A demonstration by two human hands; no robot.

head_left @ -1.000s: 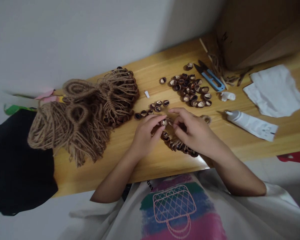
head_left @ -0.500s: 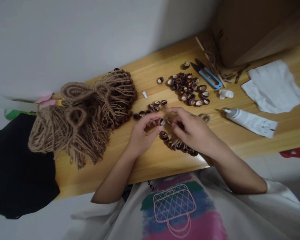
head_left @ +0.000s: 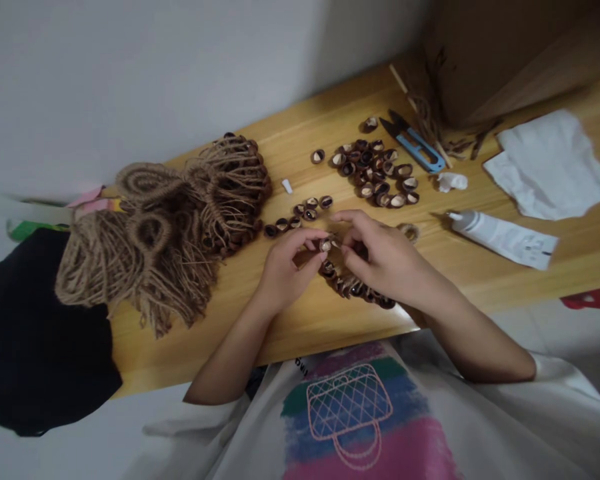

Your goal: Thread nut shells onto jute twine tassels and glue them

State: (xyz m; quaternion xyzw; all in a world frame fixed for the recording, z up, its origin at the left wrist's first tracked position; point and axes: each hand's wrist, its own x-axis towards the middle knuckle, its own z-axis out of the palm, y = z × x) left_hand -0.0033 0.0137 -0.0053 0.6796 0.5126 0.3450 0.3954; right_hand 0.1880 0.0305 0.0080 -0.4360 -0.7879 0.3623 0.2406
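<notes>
My left hand [head_left: 296, 261] pinches a small brown nutshell piece [head_left: 325, 245] between thumb and fingertips, its opening turned up. Close by on the right, my right hand [head_left: 375, 250] has its fingers curled together around a thin jute cord [head_left: 336, 241], whose end is at the shell. Under the right hand lies a bunch of shells on cords [head_left: 350, 285], partly covered by the palm. A coiled cord loop [head_left: 409, 233] shows behind that hand. Several loose shells [head_left: 310, 214] lie just beyond my left fingers.
A larger pile of shells [head_left: 375, 170] lies farther back, near blue thread snips [head_left: 417, 148]. To the right are a glue tube [head_left: 505, 238], crumpled tissue [head_left: 451, 181] and white cloth [head_left: 555, 163]. Finished-looking jute bundles [head_left: 180, 220] fill the left. A small white cap [head_left: 287, 186] and cardboard box [head_left: 520, 60] stand behind.
The shell in my left fingers has turned slightly, showing more of its pale inside. Both hands stay close together in nearly the same place; the view has shifted a little.
</notes>
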